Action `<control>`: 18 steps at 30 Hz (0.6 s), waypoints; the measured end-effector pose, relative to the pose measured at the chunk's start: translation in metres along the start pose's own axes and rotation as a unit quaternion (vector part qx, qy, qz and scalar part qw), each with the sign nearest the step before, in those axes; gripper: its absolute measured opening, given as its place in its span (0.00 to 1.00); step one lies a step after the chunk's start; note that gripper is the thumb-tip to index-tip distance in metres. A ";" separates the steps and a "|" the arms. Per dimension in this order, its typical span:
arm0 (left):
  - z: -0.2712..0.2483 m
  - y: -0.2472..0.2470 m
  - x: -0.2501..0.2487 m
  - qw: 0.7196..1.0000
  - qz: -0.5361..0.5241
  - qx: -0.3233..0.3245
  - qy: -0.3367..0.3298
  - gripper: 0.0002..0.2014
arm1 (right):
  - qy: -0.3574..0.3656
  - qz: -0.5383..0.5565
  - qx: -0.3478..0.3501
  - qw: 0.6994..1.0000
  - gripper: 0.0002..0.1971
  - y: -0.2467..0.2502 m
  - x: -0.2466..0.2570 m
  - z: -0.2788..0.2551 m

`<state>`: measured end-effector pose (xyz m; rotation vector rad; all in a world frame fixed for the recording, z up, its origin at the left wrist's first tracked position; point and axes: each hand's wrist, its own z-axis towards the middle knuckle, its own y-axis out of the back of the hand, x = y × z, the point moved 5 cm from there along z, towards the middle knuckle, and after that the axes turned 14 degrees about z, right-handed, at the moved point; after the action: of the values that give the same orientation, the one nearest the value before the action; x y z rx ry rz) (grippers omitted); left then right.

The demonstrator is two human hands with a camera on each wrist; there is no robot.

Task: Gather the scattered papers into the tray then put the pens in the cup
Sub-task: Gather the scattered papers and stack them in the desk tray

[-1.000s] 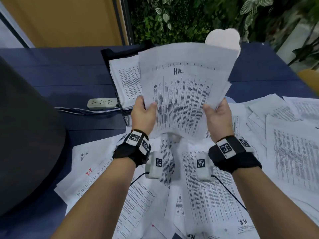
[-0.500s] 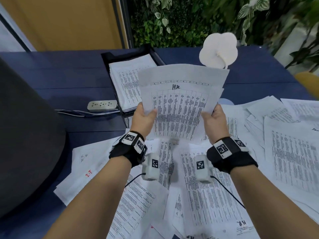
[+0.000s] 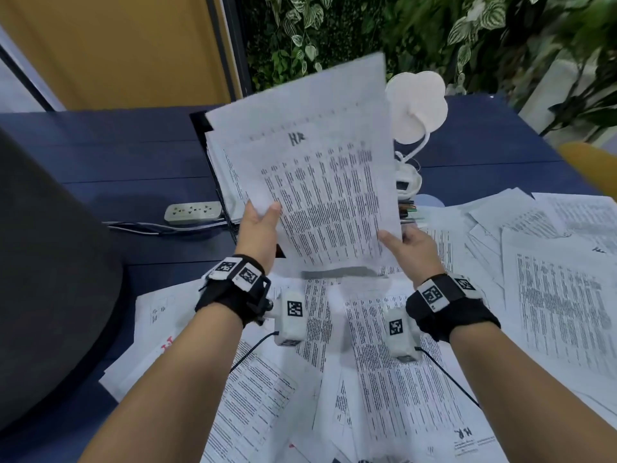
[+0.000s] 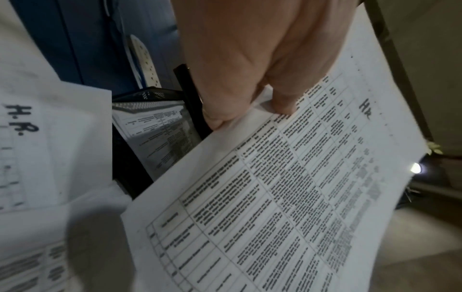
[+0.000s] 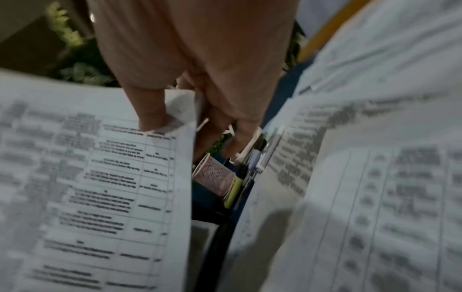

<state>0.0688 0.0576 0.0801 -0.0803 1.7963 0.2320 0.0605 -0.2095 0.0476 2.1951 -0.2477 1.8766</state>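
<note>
The left hand (image 3: pixel 258 230) pinches the near-left edge of a held sheaf of papers (image 3: pixel 310 175), thumb on top and fingers curled beneath; the left wrist view shows that grip plainly. The right hand (image 3: pixel 412 243) has the near-right corner, thumb pressed on the printed face — in the right wrist view its other fingers look fairly straight behind the sheet, so how firmly it grips I cannot tell for sure. The sheaf is lifted off the worktop (image 3: pixel 127 162), tilted up toward the camera, its long axis running away from the person and leaning slightly right at the far end.

The relation that matters: the black mesh tray (image 4: pixel 150 94) lies directly ahead and a little left, mostly hidden under the sheaf, already holding printed sheets. Its near-left corner sits just beyond the left hand, so the left hand is the nearer one and would likely lead the sheaf down — the long axes of sheaf and tray look roughly aligned, needing only a small twist.

Further out, many scattered papers (image 3: pixel 551 295) cover the near and right side of the worktop, so gathering seems far from finished. A pink mesh cup (image 5: pixel 213 177) lies on its side just beyond the right hand, with pens (image 5: pixel 247 173) beside it. A power strip (image 3: pixel 193 212) sits left of the tray, a white lamp (image 3: pixel 417 105) behind.
</note>
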 end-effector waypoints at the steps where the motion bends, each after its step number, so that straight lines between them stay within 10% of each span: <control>1: 0.005 0.003 0.005 1.000 -0.023 0.003 0.012 0.40 | -0.009 0.024 -0.007 1.000 0.15 0.001 0.000 -0.002; 3: 0.018 0.006 0.019 0.997 -0.063 0.011 0.035 0.40 | -0.052 0.172 -0.006 0.984 0.05 -0.001 -0.001 -0.005; 7: -0.003 -0.004 0.003 0.988 -0.143 0.029 0.044 0.31 | -0.114 0.441 0.041 0.889 0.16 -0.018 0.005 -0.013; 18: -0.001 0.050 0.001 0.976 -0.214 -0.026 0.018 0.19 | 0.009 0.259 -0.061 0.964 0.16 0.010 0.027 -0.010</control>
<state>0.0591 0.1066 0.0850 -0.5055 1.7615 -0.0327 0.0522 -0.2150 0.0767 2.1696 -0.9917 2.0532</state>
